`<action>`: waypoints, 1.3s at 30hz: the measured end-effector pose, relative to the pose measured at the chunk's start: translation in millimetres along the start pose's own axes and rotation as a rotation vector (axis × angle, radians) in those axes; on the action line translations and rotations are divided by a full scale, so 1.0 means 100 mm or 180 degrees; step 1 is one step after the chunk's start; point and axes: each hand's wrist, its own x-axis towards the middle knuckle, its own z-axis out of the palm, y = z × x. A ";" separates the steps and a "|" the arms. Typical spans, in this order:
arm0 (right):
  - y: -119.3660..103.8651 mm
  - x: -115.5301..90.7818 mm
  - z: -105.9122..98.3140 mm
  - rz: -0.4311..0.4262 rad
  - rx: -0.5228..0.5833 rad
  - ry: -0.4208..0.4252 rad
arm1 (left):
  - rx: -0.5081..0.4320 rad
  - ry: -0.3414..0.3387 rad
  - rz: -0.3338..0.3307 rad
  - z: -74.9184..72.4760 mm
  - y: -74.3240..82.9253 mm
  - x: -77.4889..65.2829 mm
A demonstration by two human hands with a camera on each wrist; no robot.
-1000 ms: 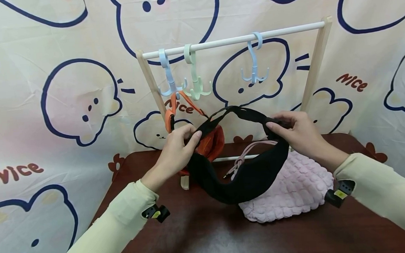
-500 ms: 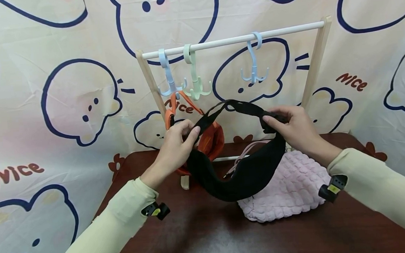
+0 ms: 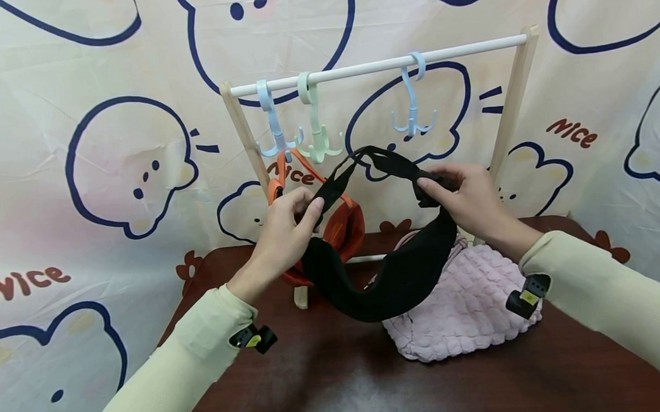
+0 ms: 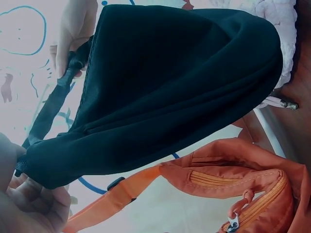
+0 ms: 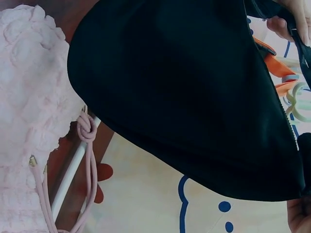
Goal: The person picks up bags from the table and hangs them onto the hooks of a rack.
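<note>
While the black bag [image 3: 380, 286] is hanging above the desk [image 3: 318, 383], fingers of the left hand [image 3: 285, 231] and right hand [image 3: 471, 200] are gripping its opposite ends. Behind it, an orange bag [image 3: 349, 227] is hanging from a blue hook [image 3: 273, 124]; a pink bag [image 3: 467, 311] is resting on the desk.

Black bag [image 3: 385, 288] is showing plain between left fingers [image 3: 311, 216] and right fingers [image 3: 435, 191]; orange bag [image 3: 345, 229] is showing beyond left; quilted pink bag [image 3: 472, 304], below right.

Black bag [image 5: 184, 97] fills middle; pink puffy bag [image 5: 29, 87] at left, knotted cord [image 5: 87, 128] between; orange strap [image 5: 278, 66] behind.
</note>
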 end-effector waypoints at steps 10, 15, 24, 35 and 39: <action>-0.07 0.09 0.10 -0.0095 -0.0011 0.0052 | -0.0074 0.0107 -0.0026 -0.03 0.04 0.04; -0.12 0.16 0.12 -0.0120 -0.0092 0.0102 | -0.0078 0.0153 -0.0015 -0.05 0.06 0.06; -0.20 0.30 0.17 -0.0142 -0.0086 0.0144 | -0.0106 0.0286 0.0030 -0.09 0.07 0.12; -0.28 0.47 0.26 -0.0148 -0.0179 0.0372 | -0.0204 0.0371 0.0030 -0.09 0.10 0.19; -0.29 0.52 0.28 -0.0074 -0.0239 0.0384 | -0.0221 0.0385 0.0012 -0.09 0.09 0.21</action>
